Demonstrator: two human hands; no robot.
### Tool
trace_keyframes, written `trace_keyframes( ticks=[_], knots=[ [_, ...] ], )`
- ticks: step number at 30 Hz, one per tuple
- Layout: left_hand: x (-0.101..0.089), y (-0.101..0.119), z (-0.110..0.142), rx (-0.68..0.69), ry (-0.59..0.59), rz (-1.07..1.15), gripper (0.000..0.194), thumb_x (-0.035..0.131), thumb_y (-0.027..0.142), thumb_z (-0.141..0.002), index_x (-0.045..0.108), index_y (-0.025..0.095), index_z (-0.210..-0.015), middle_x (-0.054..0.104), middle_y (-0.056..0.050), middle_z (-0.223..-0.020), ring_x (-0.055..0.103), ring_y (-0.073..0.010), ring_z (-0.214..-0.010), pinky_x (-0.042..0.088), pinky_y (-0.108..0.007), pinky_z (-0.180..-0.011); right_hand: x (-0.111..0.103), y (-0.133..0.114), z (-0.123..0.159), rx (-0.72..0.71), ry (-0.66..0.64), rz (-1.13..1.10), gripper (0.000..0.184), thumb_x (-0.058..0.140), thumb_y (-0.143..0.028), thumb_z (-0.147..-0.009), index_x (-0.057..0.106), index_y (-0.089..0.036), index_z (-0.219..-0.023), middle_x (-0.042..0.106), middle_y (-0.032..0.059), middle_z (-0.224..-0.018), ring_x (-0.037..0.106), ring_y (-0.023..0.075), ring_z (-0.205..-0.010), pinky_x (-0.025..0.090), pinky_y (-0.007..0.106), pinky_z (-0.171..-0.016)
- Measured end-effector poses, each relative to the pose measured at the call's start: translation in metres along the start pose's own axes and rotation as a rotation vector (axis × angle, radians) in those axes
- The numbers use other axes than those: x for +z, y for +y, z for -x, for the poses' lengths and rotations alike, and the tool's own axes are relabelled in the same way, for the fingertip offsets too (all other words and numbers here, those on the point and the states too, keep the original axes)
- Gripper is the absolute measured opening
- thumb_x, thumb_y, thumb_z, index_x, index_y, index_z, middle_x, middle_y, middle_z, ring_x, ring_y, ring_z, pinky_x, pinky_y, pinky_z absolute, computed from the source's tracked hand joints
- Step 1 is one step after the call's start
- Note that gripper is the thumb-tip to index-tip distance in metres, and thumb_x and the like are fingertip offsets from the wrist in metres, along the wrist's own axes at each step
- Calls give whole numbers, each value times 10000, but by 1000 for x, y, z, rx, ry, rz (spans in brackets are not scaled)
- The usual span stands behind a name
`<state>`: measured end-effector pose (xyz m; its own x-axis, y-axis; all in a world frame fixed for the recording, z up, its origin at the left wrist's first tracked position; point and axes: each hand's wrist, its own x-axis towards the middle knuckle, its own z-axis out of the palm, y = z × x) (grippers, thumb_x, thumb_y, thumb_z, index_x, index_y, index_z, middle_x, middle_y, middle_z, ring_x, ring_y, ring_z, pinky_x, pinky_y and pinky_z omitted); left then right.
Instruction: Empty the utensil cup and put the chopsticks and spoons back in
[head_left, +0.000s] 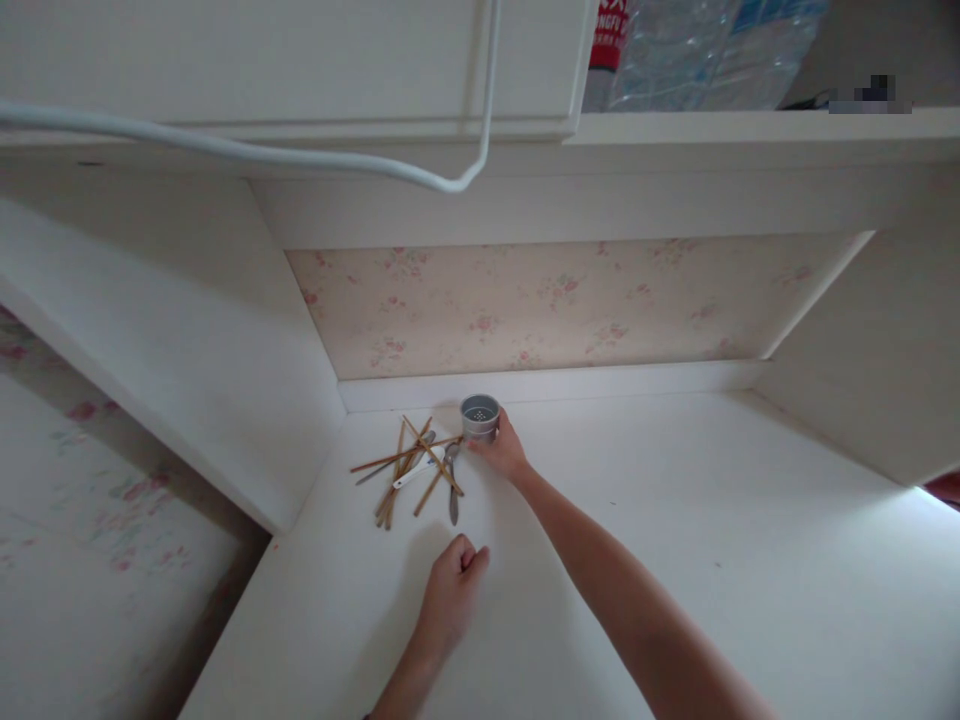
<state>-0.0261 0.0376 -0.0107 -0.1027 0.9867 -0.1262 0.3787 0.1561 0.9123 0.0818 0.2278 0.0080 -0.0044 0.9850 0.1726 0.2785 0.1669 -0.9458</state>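
A grey utensil holder (480, 420) with small holes in its bottom stands upright near the back of the white countertop (675, 560). My right hand (501, 452) is closed around its right side. To the left of the holder lies a loose pile: several wooden chopsticks (430, 492), a metal spoon (453, 490) and another metal utensil (375, 473) partly covered by the sticks. Across them rests a white-handled utensil (412, 474). My left hand (452, 588) is a loose fist above the counter, in front of the pile and apart from it; nothing shows in it.
A white cable (300, 156) hangs across the upper cabinet (262, 60). Plastic-wrapped bottles (682, 55) sit on the upper shelf. A white side panel (225, 330) rises left of the pile, and floral wallpaper (525, 310) covers the back wall.
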Motion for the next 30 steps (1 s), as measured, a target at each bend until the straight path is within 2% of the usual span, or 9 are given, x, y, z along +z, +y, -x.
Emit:
trace_keyframes(
  ticks=[3, 6, 7, 9, 11, 13, 17, 24, 30],
  knots=[
    [-3, 1, 1, -11, -16, 29, 402, 485, 485, -808, 236, 235, -614, 241, 69, -595, 289, -121, -573, 253, -261, -561, -5, 7, 27, 48, 64, -2, 901, 791, -374, -586, 359, -150, -1345, 472, 169, -1327, 481, 275, -1185, 396, 403, -965],
    [-4, 5, 1, -7, -18, 55, 412, 489, 497, -815, 242, 235, -615, 241, 69, -592, 293, -122, -572, 258, -259, -563, -14, 11, 79, 108, 153, -117, 654, 721, -395, -697, 444, -194, -1254, 545, 110, -1182, 555, 217, -1021, 444, 334, -875],
    [-4, 6, 1, -8, -17, 63, 419, 487, 514, -818, 248, 236, -614, 245, 69, -589, 297, -124, -570, 259, -259, -560, -17, 11, 99, 120, 112, -169, 541, 695, -405, -733, 484, -202, -1188, 589, 66, -1037, 580, 188, -880, 463, 307, -790],
    [-4, 8, 2, -13, -21, 74, 428, 471, 555, -823, 281, 236, -611, 266, 66, -585, 316, -130, -573, 267, -260, -558, -24, 8, 140, 142, -65, -244, 302, 607, -444, -824, 560, -200, -995, 572, -12, -750, 538, 141, -654, 430, 256, -620],
    [-3, 8, 3, -4, -28, 73, 429, 452, 579, -834, 329, 232, -612, 302, 59, -586, 349, -138, -590, 290, -258, -570, -30, 3, 174, 171, -239, -216, 307, 541, -482, -876, 597, -182, -845, 512, -39, -595, 459, 114, -537, 350, 233, -515],
    [-1, 8, 4, 18, -37, 74, 424, 445, 577, -845, 369, 226, -620, 337, 53, -594, 381, -146, -614, 317, -254, -590, -34, -4, 197, 128, -316, -121, 363, 515, -492, -895, 614, -172, -755, 485, -40, -548, 404, 100, -502, 298, 231, -488],
    [1, 6, 6, 29, -56, 87, 400, 440, 562, -860, 419, 221, -651, 407, 44, -613, 430, -153, -637, 353, -246, -613, -36, -14, 207, 26, -410, -24, 451, 450, -490, -933, 594, -176, -643, 498, -26, -563, 414, 97, -522, 307, 232, -512],
    [2, 3, 8, 28, -90, 67, 387, 458, 546, -850, 439, 218, -644, 438, 48, -586, 445, -149, -602, 346, -237, -564, -38, -18, 201, 28, -435, -52, 504, 409, -523, -940, 565, -185, -601, 511, -25, -553, 453, 99, -516, 340, 225, -528],
    [3, 1, 9, 61, -84, 52, 364, 456, 515, -860, 457, 215, -654, 463, 48, -584, 466, -147, -595, 344, -237, -562, -41, -17, 203, 39, -453, -52, 491, 446, -535, -918, 548, -177, -597, 485, -39, -540, 403, 87, -504, 303, 218, -501]
  ],
)
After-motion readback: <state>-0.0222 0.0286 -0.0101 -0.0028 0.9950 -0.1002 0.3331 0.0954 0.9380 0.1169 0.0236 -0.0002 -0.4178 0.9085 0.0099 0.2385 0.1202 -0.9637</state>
